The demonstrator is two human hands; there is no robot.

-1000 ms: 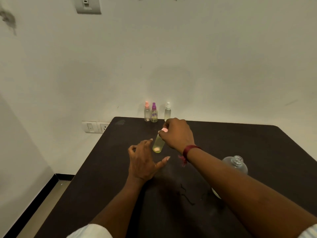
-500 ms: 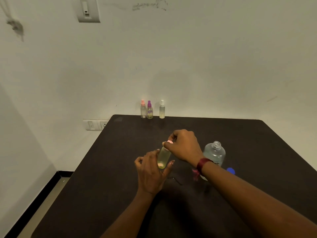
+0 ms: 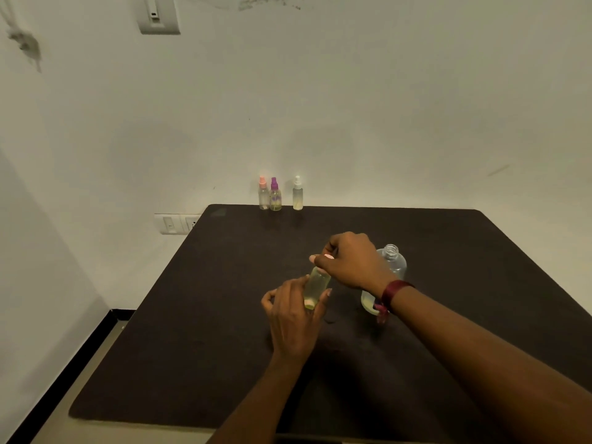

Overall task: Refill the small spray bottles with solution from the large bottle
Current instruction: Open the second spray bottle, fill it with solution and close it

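Spray bottle [image 3: 317,285], near the far row a second ago, is now held over mid-desk [image 3: 224,315] beside the open large bottle [image 3: 395,262], with the left hand [image 3: 293,318] newly gripping its body and the right hand [image 3: 350,262] pinching the pink cap [image 3: 328,257], probably to twist it.

Left hand [image 3: 293,315] now grips small spray bottle [image 3: 316,285]; earlier open.

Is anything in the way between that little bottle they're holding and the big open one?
Only the person's right hand, gripping the small bottle by its cap, lies before the large bottle. Nothing else visible stands between them.
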